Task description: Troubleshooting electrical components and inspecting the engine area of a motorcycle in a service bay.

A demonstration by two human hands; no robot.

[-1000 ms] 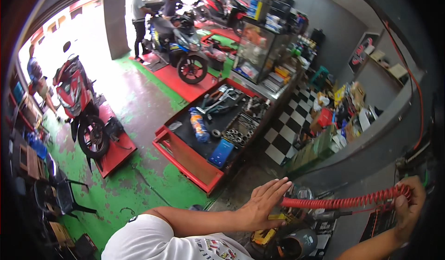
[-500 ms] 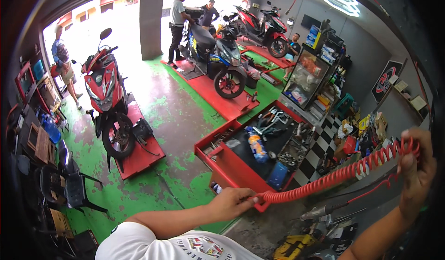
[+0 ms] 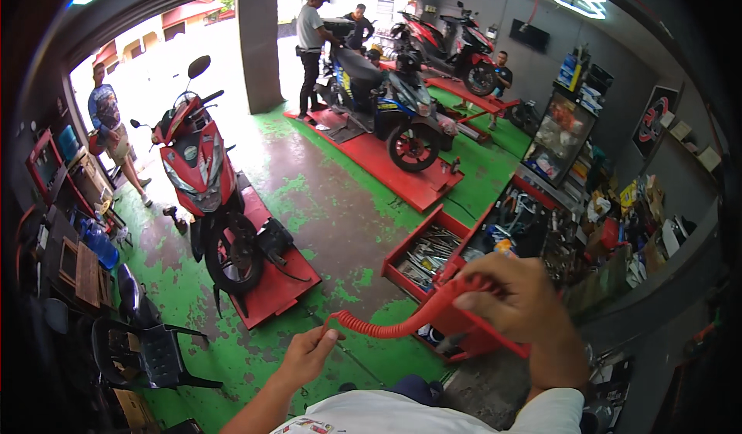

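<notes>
Red coiled hose (image 3: 402, 322) in both closed hands (image 3: 305, 357) (image 3: 525, 306)

The right hand (image 3: 529, 310) covers the far end of the red coiled hose (image 3: 402, 322) and part of the red tool tray (image 3: 433, 260). Tools in that tray are too small to identify.

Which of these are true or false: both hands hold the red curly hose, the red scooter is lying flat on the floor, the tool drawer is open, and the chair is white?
1. Both hands hold the coiled hose. True: the left hand and right hand each grip it.
2. The red scooter lies flat on the floor. False: it stands upright on a red ramp.
3. The tool drawer is open. True.
4. The chair is white. False: it is black.
</notes>
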